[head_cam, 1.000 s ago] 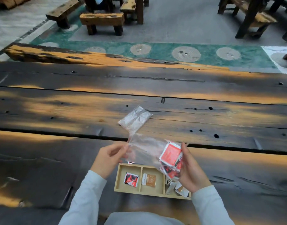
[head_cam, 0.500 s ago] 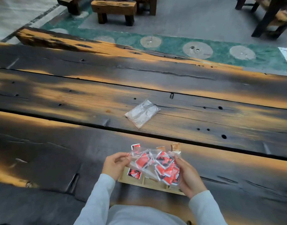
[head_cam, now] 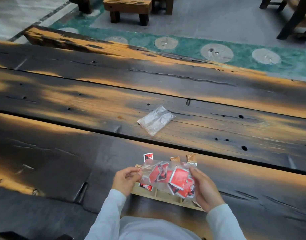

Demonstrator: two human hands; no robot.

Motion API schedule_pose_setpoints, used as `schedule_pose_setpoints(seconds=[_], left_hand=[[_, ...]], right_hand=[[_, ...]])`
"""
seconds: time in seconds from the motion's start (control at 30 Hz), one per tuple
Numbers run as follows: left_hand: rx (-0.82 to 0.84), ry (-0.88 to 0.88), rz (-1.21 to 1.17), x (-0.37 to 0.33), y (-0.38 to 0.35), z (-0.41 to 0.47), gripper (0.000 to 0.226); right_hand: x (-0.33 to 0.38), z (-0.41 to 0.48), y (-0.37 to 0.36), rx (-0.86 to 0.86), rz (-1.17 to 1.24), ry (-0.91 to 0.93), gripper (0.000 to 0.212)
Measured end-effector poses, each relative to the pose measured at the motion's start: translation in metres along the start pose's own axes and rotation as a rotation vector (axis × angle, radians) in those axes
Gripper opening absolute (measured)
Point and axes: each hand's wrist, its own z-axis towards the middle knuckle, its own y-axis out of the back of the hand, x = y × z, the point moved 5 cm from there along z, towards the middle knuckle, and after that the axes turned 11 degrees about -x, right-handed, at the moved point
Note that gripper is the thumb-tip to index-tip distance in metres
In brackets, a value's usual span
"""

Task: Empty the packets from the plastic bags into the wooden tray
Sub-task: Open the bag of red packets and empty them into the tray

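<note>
- Head view looks down at a dark wooden worktop (head_cam: pixel 62 153).
- A clear plastic bag (head_cam: pixel 163 168) full of red packets (head_cam: pixel 180 177) is held just over the wooden tray (head_cam: pixel 166 198).
- The left hand (head_cam: pixel 127 179) pinches the bag's left edge with its fingers.
- The right hand (head_cam: pixel 203 189) has its fingers curled round the bag's right end.
- One red packet (head_cam: pixel 146 187) lies in the tray's left box.
- Two brown packets (head_cam: pixel 191 158) stick up at the tray's far side.
- An empty bag (head_cam: pixel 156 120) lies flat farther back on the worktop.
</note>
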Motion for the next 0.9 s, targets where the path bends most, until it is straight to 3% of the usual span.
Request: schedule_pose_setpoints(seconds=[0.23,0.9], left_hand=[[-0.011,0.019,-0.020,0.006,0.002,-0.001,0.018],[0.026,0.027,-0.022,0.012,-0.005,-0.004,0.012]], right_hand=[[-0.002,0.000,0.000,0.025,0.002,-0.016,0.036],[-0.004,-0.008,0.006,0.032,0.045,-0.046,0.032]])
